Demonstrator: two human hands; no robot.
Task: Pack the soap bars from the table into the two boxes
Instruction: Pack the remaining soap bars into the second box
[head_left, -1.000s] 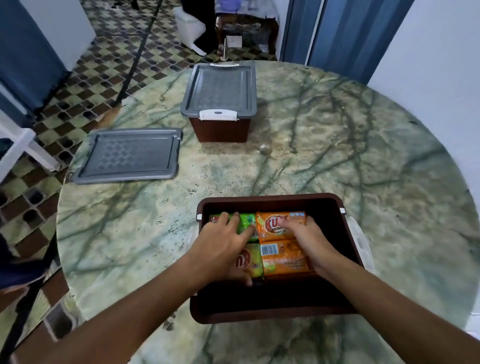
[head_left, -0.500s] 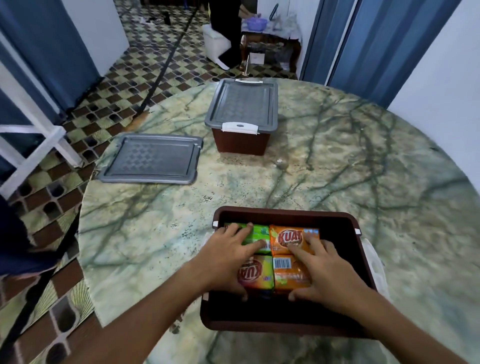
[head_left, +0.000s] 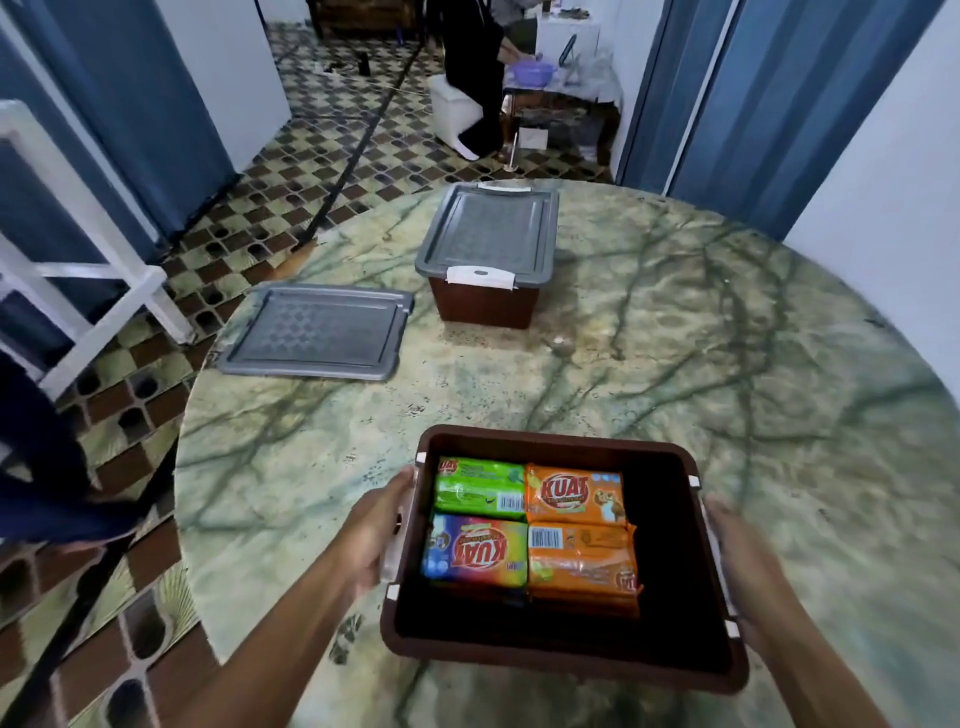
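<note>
The open brown box (head_left: 550, 439) stands near the table's front edge. Inside it lie several wrapped soap bars in one block: a green bar (head_left: 480, 486), an orange bar (head_left: 574, 493), a multicoloured bar (head_left: 475, 551) and another orange bar (head_left: 582, 564). The box's right part holds nothing. My left hand (head_left: 371, 530) grips the white handle on the box's left side. My right hand (head_left: 740, 545) holds the right side, its fingers partly hidden behind the rim. The second brown box (head_left: 485, 306) stands further back with its grey lid (head_left: 488, 228) on and clipped.
A loose grey lid (head_left: 317, 332) lies flat at the table's left edge. The round marble table (head_left: 675, 364) drops off to a tiled floor on the left. A white frame (head_left: 78, 291) stands left, and a person (head_left: 475, 78) is beyond the table.
Both hands have come off the soap bars and out of the box, and now hold its left and right sides. The view has tilted up.
</note>
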